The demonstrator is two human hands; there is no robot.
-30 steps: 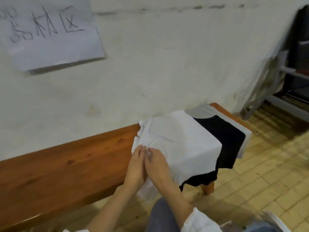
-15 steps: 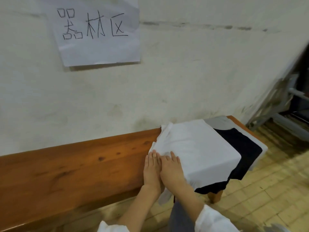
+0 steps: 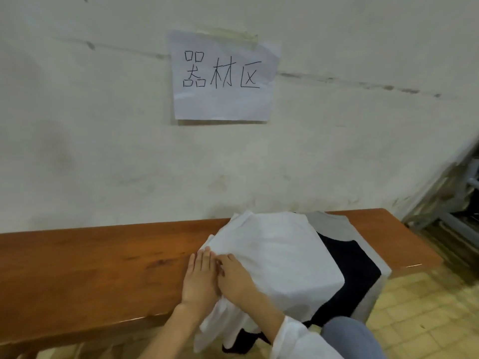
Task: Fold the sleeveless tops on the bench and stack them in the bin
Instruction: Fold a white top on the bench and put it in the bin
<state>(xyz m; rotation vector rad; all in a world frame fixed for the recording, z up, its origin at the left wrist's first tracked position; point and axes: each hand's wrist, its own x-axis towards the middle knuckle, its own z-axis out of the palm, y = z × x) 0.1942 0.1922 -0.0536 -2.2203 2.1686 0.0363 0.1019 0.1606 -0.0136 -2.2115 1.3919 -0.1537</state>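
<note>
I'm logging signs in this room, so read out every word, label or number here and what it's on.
"器材区": handwritten in black on the white paper sheet taped to the wall.
No other text shows on the bench or the tops.

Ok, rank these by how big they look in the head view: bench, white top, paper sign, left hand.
1. bench
2. white top
3. paper sign, close behind the top
4. left hand
</note>
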